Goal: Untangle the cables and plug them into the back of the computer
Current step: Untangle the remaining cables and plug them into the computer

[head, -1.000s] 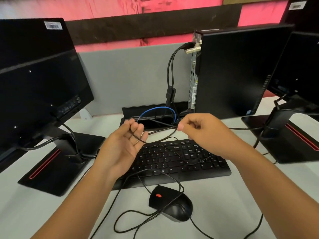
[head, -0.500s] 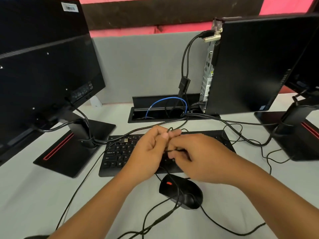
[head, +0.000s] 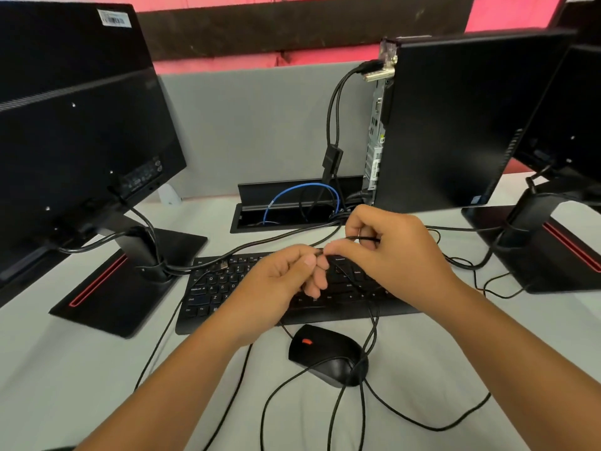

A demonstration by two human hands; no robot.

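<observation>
Thin black cables (head: 370, 323) loop across the white desk, over the black keyboard (head: 224, 288) and around the black mouse (head: 328, 353). My left hand (head: 286, 278) and my right hand (head: 390, 249) are close together above the keyboard, and each pinches a strand of the thin cable between thumb and fingers. The small black computer (head: 455, 125) stands upright behind them, its rear port panel (head: 375, 135) facing left. Thicker black cables (head: 335, 109) hang from the top of that panel. A loose USB plug (head: 223, 264) lies on the keyboard's upper left.
A black monitor (head: 74, 125) on a stand fills the left side and another monitor's stand (head: 536, 242) sits at the right. An open cable tray (head: 292, 206) with a blue cable lies at the desk's back edge, before a grey partition.
My hands came together from apart, dropped over the keyboard, and now both pinch the thin cable. The right hand has since lifted slightly. The view shifted down and left.
</observation>
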